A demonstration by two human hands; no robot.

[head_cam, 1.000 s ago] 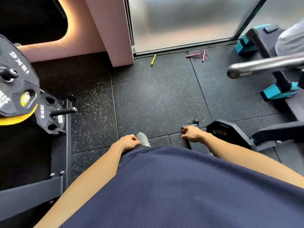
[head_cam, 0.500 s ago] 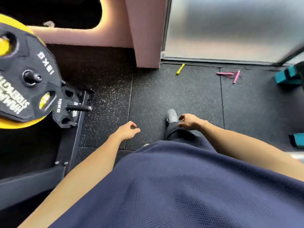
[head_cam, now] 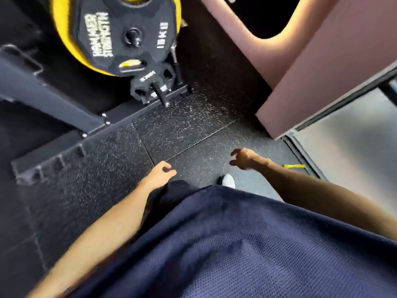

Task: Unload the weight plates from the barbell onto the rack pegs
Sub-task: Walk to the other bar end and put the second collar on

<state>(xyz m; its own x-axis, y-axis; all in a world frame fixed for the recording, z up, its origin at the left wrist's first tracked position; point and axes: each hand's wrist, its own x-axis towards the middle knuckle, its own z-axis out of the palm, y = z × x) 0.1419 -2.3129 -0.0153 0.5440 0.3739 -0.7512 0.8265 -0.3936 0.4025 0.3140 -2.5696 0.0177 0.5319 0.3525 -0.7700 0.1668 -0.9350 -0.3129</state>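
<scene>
A black 15 kg plate [head_cam: 126, 35] hangs on an upper rack peg at the top left, with a yellow plate [head_cam: 64, 33] behind it. Below it a small black plate [head_cam: 146, 87] sits on a lower peg [head_cam: 160, 94] that sticks out toward me. My left hand [head_cam: 158, 174] hangs over the rubber floor, fingers loosely curled, holding nothing. My right hand [head_cam: 243, 159] is also empty, fingers loosely spread. Both hands are well short of the rack. The barbell is out of view.
The rack's black base frame [head_cam: 64, 147] runs across the floor at left. A pink wall corner [head_cam: 322, 82] and a frosted glass panel [head_cam: 354, 147] stand at right. A yellow stick [head_cam: 295, 166] lies on the floor by my right arm. My shoe [head_cam: 228, 180] shows below.
My view has swung left toward the plate rack, which is now closer and at the top. The barbell and the 20 kg plate on the floor have left the view. Both hands stay empty.
</scene>
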